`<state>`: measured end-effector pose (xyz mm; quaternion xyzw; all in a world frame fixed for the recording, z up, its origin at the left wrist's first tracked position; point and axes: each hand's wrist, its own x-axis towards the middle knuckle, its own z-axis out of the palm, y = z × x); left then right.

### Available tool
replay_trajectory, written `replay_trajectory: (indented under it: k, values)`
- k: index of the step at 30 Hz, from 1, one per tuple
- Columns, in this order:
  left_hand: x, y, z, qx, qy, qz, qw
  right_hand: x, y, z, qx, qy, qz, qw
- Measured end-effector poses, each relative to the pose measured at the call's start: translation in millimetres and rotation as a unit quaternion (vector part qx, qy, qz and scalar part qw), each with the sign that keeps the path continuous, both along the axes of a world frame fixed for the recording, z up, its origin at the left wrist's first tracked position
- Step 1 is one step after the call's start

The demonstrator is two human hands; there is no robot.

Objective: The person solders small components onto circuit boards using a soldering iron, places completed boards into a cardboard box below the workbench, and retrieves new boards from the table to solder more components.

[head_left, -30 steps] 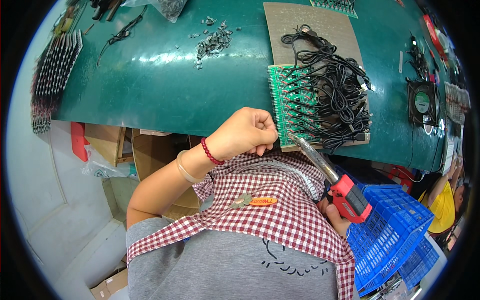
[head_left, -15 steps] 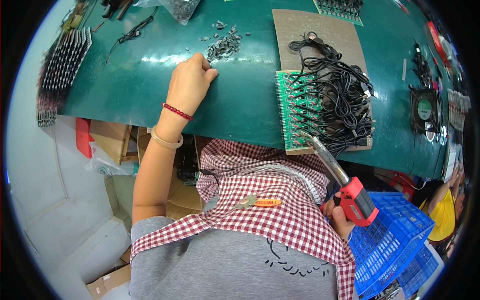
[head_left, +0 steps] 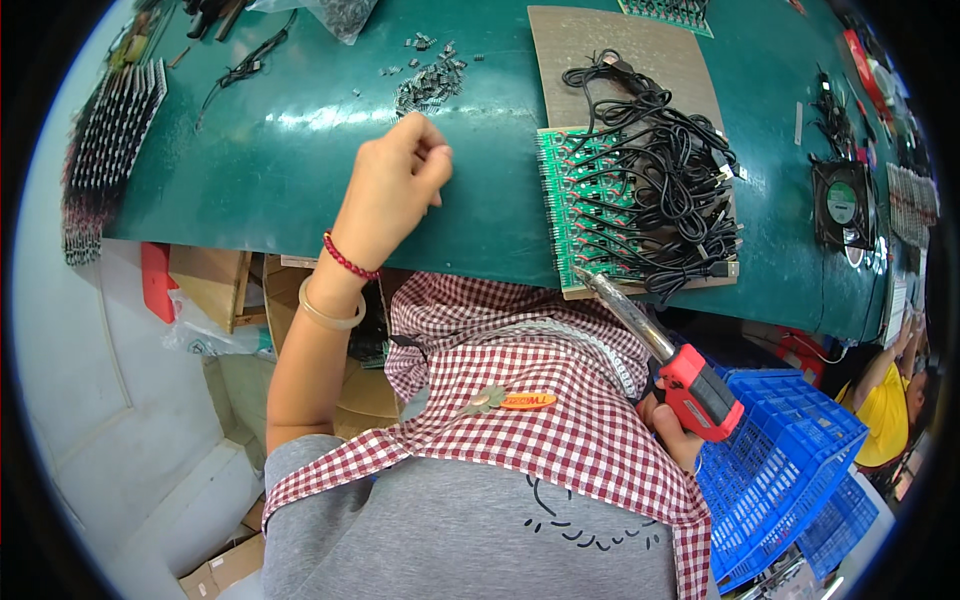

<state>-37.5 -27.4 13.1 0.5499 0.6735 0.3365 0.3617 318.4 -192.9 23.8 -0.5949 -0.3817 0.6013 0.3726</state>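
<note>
My left hand (head_left: 402,175) is over the green table just on the near side of a heap of small black components (head_left: 430,84). Its thumb and fingers are drawn together; whatever they may hold is too small or hidden to make out. My right hand (head_left: 672,432) grips a red and black soldering gun (head_left: 702,393) by its handle. The gun's long metal barrel points up and left, its tip at the near end of a green circuit board panel (head_left: 570,215). Black USB cables (head_left: 672,190) run from the panel in a tangled bundle to its right.
Panel and cables lie on a brown board (head_left: 640,32). A stack of pin-lined strips (head_left: 115,150) stands at the table's left end, a clear bag (head_left: 345,15) at the back. A black fan (head_left: 843,203) sits right; blue crates (head_left: 780,440) stand below, near another person in yellow (head_left: 885,420).
My left hand has drawn back a little from the heap and to the right, its fingers more curled. The soldering gun's tip has shifted slightly left along the panel's near end.
</note>
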Motion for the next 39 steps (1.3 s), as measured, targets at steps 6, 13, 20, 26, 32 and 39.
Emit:
replay_trajectory:
  k: [6,13,20,26,32,39]
  values:
    - [17,-19,6,-0.04,-0.107,-0.048,0.992,-4,2,2,-0.024,-0.018,0.008,1.0]
    - [32,-39,34,-0.129,-0.301,-0.102,0.939,-6,8,5,0.024,0.058,0.009,0.998]
    - [86,-74,42,-0.112,-0.342,-0.276,0.891,-46,47,28,0.093,0.152,0.032,0.983]
    - [112,-85,28,-0.07,-0.413,-0.225,0.88,-76,71,59,0.05,-0.027,0.115,0.992]
    - [104,-88,25,-0.097,-0.32,-0.244,0.91,-71,64,44,0.065,-0.029,0.121,0.99]
    - [100,-83,31,-0.049,-0.259,-0.23,0.937,-82,68,46,0.055,-0.049,0.132,0.988]
